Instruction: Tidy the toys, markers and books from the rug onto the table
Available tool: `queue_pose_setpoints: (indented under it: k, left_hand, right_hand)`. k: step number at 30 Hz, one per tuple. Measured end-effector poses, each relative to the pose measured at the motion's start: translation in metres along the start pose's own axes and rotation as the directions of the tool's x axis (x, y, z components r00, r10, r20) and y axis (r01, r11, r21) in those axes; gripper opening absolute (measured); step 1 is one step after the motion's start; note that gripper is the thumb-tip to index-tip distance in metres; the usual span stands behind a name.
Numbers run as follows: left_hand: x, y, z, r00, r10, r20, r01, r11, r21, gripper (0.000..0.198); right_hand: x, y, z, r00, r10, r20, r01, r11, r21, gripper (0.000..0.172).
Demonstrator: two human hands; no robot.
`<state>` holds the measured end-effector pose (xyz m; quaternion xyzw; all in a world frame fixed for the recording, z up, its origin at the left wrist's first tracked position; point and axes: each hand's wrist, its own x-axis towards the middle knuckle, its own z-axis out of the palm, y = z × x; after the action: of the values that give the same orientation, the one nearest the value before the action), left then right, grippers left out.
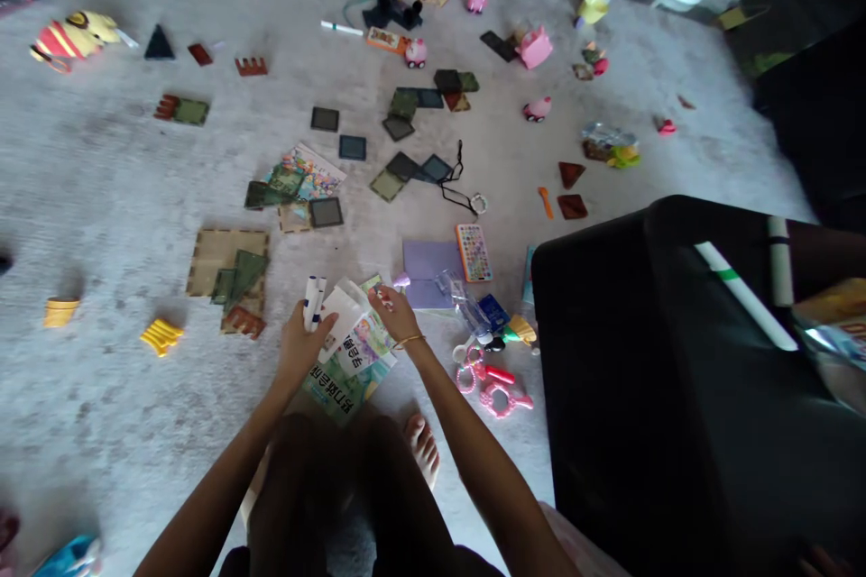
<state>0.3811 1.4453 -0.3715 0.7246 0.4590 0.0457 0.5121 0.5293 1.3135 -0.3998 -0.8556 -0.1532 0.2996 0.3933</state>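
Observation:
My left hand [302,344] is closed around a pair of white markers [314,302] with blue bands, which stand up from the fist. Its thumb lies at the edge of a white paper packet [345,311]. My right hand [398,317] has its fingers drawn together over the upper right of the papers, at a small red-and-white item that I cannot make out. Below both hands are an illustrated booklet [369,341] and a green booklet [338,388] with large printed characters, partly overlapping. A purple folder [429,266] lies just beyond my right hand.
A black box-like piece of furniture [609,361] stands at the right, with a white marker [748,296] on top. Magnetic tiles [326,212] and small toys are scattered over the grey floor. A pink toy mirror [501,398] and a sticker-covered orange-edged case [474,252] lie near my right arm.

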Motion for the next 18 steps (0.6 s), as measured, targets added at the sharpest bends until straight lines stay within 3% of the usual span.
queue_pose_setpoints:
  k: [4, 7, 10, 13, 15, 18]
  left_hand:
    - [0.01, -0.017, -0.007, 0.996, 0.084, 0.013, -0.085, 0.969, 0.233, 0.048]
    - [0.009, -0.024, -0.005, 0.995, 0.064, 0.081, -0.082, 0.968, 0.239, 0.053]
    - [0.007, -0.027, -0.008, 0.993, -0.013, 0.12, -0.006, 0.988, 0.153, 0.048]
    - [0.007, -0.031, -0.018, 0.975, -0.076, 0.207, 0.098, 0.99, -0.098, 0.052]
    - [0.008, -0.034, -0.024, 0.949, -0.068, 0.308, 0.15, 0.957, -0.25, 0.066]
    - [0.008, -0.037, -0.027, 0.868, 0.008, 0.496, 0.146, 0.952, -0.27, 0.08]
  right_hand:
    - [0.019, 0.009, 0.017, 0.972, 0.003, 0.235, 0.001, 1.0, -0.013, 0.047]
    - [0.016, 0.01, 0.029, 0.974, -0.02, 0.225, -0.004, 0.994, 0.106, 0.053]
    - [0.008, 0.008, 0.029, 0.977, 0.034, 0.211, -0.084, 0.969, 0.231, 0.058]
    - [-0.001, 0.004, 0.016, 0.975, -0.003, 0.224, -0.057, 0.964, 0.26, 0.074]
    - [-0.008, 0.002, 0.004, 0.958, -0.086, 0.273, 0.022, 0.973, 0.231, 0.085]
    - [-0.018, 0.0, -0.018, 0.889, -0.165, 0.427, 0.103, 0.981, 0.164, 0.085]
